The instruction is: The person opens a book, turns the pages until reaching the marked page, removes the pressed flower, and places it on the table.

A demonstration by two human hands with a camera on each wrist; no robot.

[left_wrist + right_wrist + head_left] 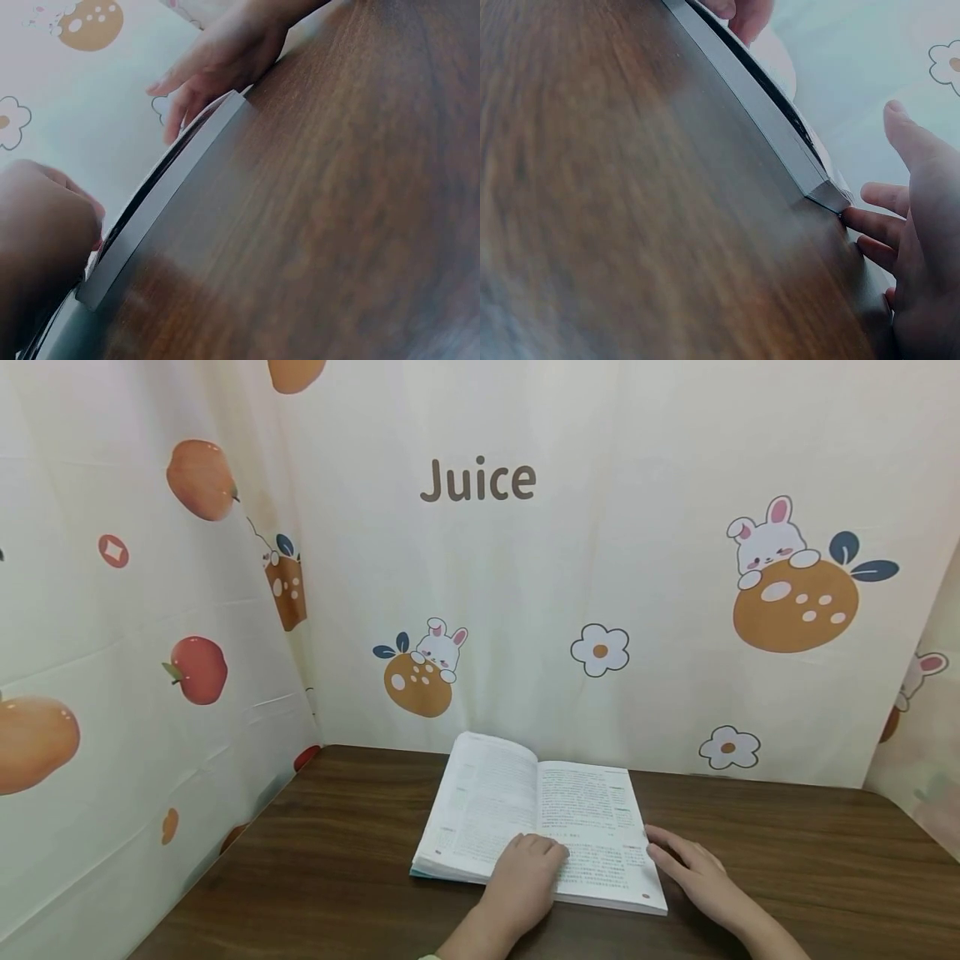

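A thick book (592, 793) lies spread on the table, printed text and small red and green margin notes on its pages. Its left side curves up near the spine, and a teal cover edge peeks out at the lower left. My left hand (522, 878) rests on the lower part of the book beside the gutter, fingers loosely bent over the right page. At the book's right edge is my right hand (693, 870), its fingers extended. In the right wrist view, the right hand's fingertips (855, 217) are right at the book's corner, thumb raised apart.
The dark wood-grain table (322, 860) extends to both sides of the book. Behind it hangs a pale curtain (525, 577) printed with "Juice", rabbits, fruit and flowers; another printed curtain (112, 635) runs along the left side.
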